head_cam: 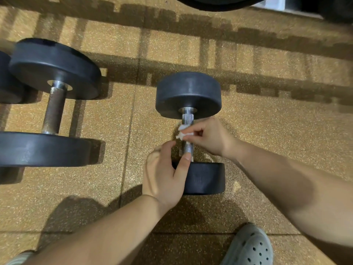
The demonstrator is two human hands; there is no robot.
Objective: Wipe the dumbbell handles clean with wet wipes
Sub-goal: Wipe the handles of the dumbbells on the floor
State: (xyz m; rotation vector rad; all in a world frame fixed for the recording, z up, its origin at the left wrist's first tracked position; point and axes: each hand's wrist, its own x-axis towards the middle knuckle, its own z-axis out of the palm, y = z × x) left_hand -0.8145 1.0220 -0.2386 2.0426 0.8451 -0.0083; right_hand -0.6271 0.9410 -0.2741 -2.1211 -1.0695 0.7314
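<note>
A small black dumbbell (189, 94) lies on the floor in the middle, its knurled steel handle (187, 119) running toward me. My right hand (208, 137) pinches a crumpled white wet wipe (182, 132) against the middle of that handle. My left hand (165, 175) hovers over the near weight head (205, 177), fingers loosely curled, thumb tip by the handle's lower end; it holds nothing. A bigger dumbbell (51, 67) with a rusty brown handle (54, 109) lies to the left.
The floor is speckled tan rubber tiles (267, 111) with seams. Another black weight (7, 79) sits at the far left edge, and a large dark disc (219, 1) at the top. My grey clog (248, 247) stands at the bottom right.
</note>
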